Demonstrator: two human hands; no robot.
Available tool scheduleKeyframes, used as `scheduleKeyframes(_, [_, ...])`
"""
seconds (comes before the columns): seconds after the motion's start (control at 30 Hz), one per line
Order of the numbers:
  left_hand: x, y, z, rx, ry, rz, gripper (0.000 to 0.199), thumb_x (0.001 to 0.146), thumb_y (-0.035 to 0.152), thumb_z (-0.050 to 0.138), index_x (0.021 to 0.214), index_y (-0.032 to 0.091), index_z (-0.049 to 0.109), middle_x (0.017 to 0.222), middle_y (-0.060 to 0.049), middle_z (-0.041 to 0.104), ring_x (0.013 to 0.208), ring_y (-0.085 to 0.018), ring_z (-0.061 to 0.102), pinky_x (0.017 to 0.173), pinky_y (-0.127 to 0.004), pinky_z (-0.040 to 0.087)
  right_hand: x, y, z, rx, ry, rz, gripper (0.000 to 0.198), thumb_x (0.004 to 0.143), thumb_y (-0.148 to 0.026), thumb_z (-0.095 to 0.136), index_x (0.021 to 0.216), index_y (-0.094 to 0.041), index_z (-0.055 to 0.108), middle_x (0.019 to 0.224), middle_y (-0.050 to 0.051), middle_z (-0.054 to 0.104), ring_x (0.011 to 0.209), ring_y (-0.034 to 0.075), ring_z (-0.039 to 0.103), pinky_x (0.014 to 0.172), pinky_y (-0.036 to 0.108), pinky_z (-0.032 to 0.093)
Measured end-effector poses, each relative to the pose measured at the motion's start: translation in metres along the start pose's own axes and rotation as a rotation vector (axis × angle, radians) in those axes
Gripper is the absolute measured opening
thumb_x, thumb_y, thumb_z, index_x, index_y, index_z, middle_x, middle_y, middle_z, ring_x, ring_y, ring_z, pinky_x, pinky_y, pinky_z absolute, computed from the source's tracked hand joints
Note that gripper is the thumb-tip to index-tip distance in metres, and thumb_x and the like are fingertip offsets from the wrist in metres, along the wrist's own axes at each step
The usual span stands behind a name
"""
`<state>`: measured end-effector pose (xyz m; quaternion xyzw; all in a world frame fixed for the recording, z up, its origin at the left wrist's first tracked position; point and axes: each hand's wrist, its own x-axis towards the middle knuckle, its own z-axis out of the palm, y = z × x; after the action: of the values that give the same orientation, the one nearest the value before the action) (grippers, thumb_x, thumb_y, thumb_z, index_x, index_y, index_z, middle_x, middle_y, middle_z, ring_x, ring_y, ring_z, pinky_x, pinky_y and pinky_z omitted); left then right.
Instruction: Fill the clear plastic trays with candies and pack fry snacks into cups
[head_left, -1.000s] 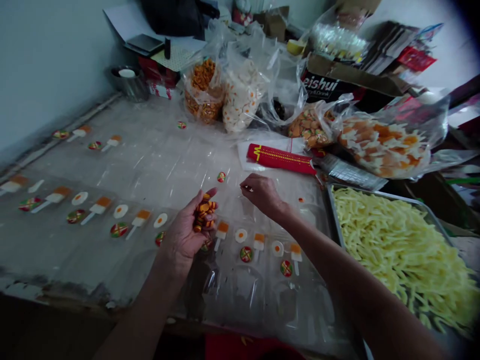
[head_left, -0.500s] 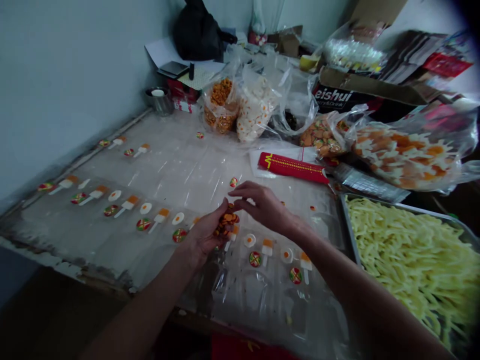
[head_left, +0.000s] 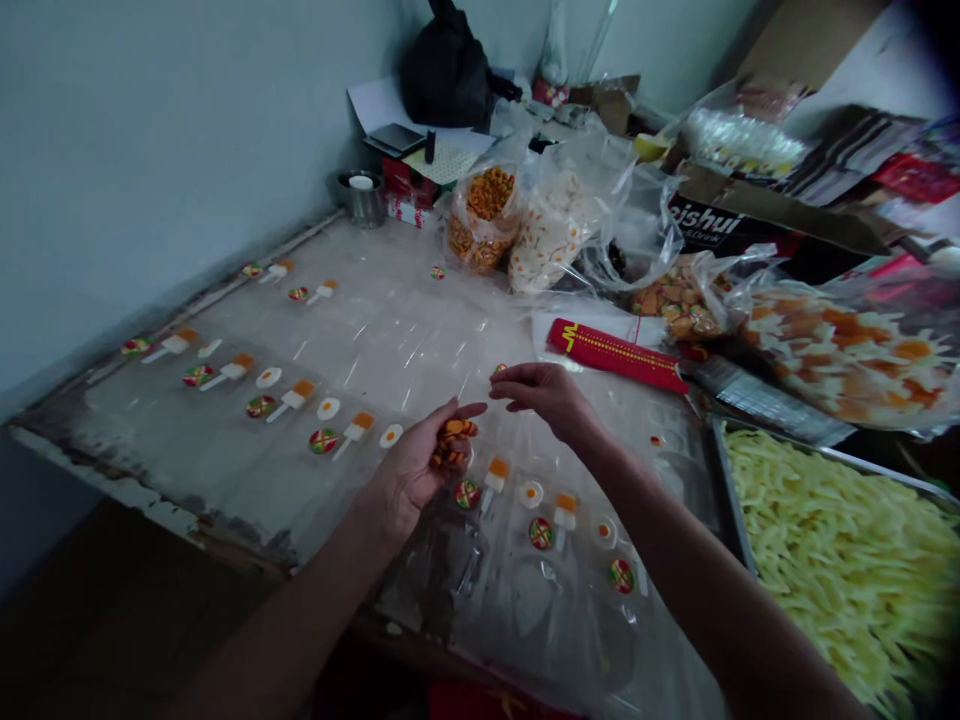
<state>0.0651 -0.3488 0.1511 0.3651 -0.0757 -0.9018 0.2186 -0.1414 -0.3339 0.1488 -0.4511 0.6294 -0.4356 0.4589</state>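
Note:
My left hand (head_left: 405, 470) is cupped, palm up, around a heap of small orange-and-dark pieces (head_left: 454, 430). Just right of it, my right hand (head_left: 538, 393) is held over the table with thumb and fingertips pinched together; whatever is between them is too small to make out. Below both hands lie clear plastic trays (head_left: 517, 620) with moulded hollows. Rows of small pieces sit in them: red-and-green rounds (head_left: 540, 533), orange-and-white ice-lolly shapes (head_left: 495, 474) and white fried-egg shapes (head_left: 531, 494). My forearm partly covers the row at the right.
A metal tray of pale yellow strips (head_left: 840, 540) stands at the right. Behind the hands lies a red fries-style sleeve (head_left: 619, 355). Bags of orange pieces (head_left: 480, 225) and egg pieces (head_left: 551, 235) stand farther back, near a metal cup (head_left: 364, 200). A wall borders the left side.
My right hand has moved away from the heap in my left hand, opening a gap between them. The view has shifted, so the table's contents appear farther right.

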Motion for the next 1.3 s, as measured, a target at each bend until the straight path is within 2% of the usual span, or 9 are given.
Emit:
scheduleKeyframes(0.13, [-0.019,0.025,-0.012,-0.022,-0.038,0.049,0.032,0.100,0.028,0.056,0.121,0.008,0.068,0.077,-0.003,0.058,0.050,-0.005,0.050,0.041,-0.015,0.040,0.024,-0.001,-0.003,-0.440,0.169,-0.235,0.021,0.084,-0.018,0.067,0.102,-0.014,0.077,0.091,0.009,0.076,0.078,0.018,0.070,0.070,0.029,0.054])
scheduleKeyframes(0.27, [-0.026,0.043,-0.019,-0.053,-0.024,0.070,0.033,0.100,0.026,0.052,0.123,0.007,0.067,0.079,-0.005,0.060,0.052,-0.007,0.051,0.042,-0.017,0.042,0.041,-0.009,0.005,-1.064,-0.033,-0.493,0.041,0.088,-0.003,0.057,0.123,-0.018,0.071,0.107,0.009,0.074,0.092,0.020,0.068,0.081,0.031,0.049])
scheduleKeyframes(0.4, [-0.021,0.051,-0.026,-0.089,-0.022,0.075,0.033,0.096,0.017,0.053,0.123,0.006,0.067,0.080,-0.006,0.062,0.053,-0.007,0.052,0.041,-0.017,0.041,0.046,-0.024,0.024,-1.382,-0.262,-0.486,0.033,0.085,0.002,0.057,0.105,-0.018,0.073,0.101,0.009,0.074,0.093,0.022,0.066,0.081,0.032,0.046])
scheduleKeyframes(0.57, [-0.015,0.054,-0.030,-0.074,-0.045,0.090,0.034,0.092,0.018,0.056,0.122,0.007,0.069,0.078,-0.005,0.062,0.053,-0.008,0.052,0.041,-0.018,0.041,0.039,-0.033,0.045,-1.551,-0.348,-0.427,0.022,0.085,0.002,0.059,0.090,-0.015,0.072,0.094,0.013,0.074,0.087,0.025,0.066,0.075,0.033,0.045])
scheduleKeyframes(0.8, [-0.009,0.063,-0.040,-0.136,-0.106,0.118,0.042,0.087,0.016,0.051,0.125,0.005,0.067,0.078,-0.007,0.064,0.054,-0.011,0.055,0.043,-0.020,0.042,0.046,-0.010,0.031,-1.176,-0.069,-0.292,0.038,0.083,-0.001,0.060,0.111,-0.021,0.076,0.094,0.004,0.078,0.086,0.021,0.072,0.075,0.030,0.048])
scheduleKeyframes(0.93, [-0.011,0.062,-0.043,-0.135,-0.130,0.112,0.047,0.083,0.014,0.050,0.126,0.003,0.066,0.082,-0.010,0.066,0.057,-0.012,0.058,0.045,-0.021,0.046,0.072,-0.014,0.021,-1.007,0.007,-0.075,0.026,0.071,-0.012,0.082,0.094,-0.022,0.077,0.071,-0.003,0.074,0.067,0.016,0.069,0.062,0.025,0.044])
scheduleKeyframes(1.07, [-0.015,0.061,-0.042,-0.095,-0.110,0.107,0.049,0.082,0.010,0.051,0.128,0.006,0.065,0.083,-0.008,0.066,0.057,-0.011,0.058,0.045,-0.020,0.045,0.078,-0.033,0.021,-1.125,-0.033,-0.022,0.018,0.061,-0.015,0.090,0.069,-0.023,0.075,0.061,-0.004,0.068,0.062,0.016,0.065,0.057,0.025,0.038])
scheduleKeyframes(1.17, [-0.014,0.061,-0.042,-0.058,-0.081,0.137,0.048,0.082,0.008,0.053,0.128,0.009,0.065,0.081,-0.005,0.065,0.054,-0.010,0.056,0.044,-0.018,0.043,0.055,-0.045,0.035,-0.992,-0.015,-0.141,0.004,0.079,-0.026,0.081,0.076,-0.024,0.080,0.064,-0.001,0.070,0.061,0.015,0.064,0.057,0.026,0.041])
scheduleKeyframes(1.3, [-0.007,0.056,-0.042,-0.067,-0.090,0.167,0.035,0.085,0.008,0.051,0.116,0.011,0.067,0.071,-0.001,0.060,0.048,-0.008,0.050,0.040,-0.017,0.037,0.017,-0.043,0.069,-0.523,-0.129,-0.198,0.026,0.096,-0.041,0.062,0.103,-0.024,0.081,0.071,0.000,0.073,0.055,0.012,0.062,0.054,0.024,0.044])
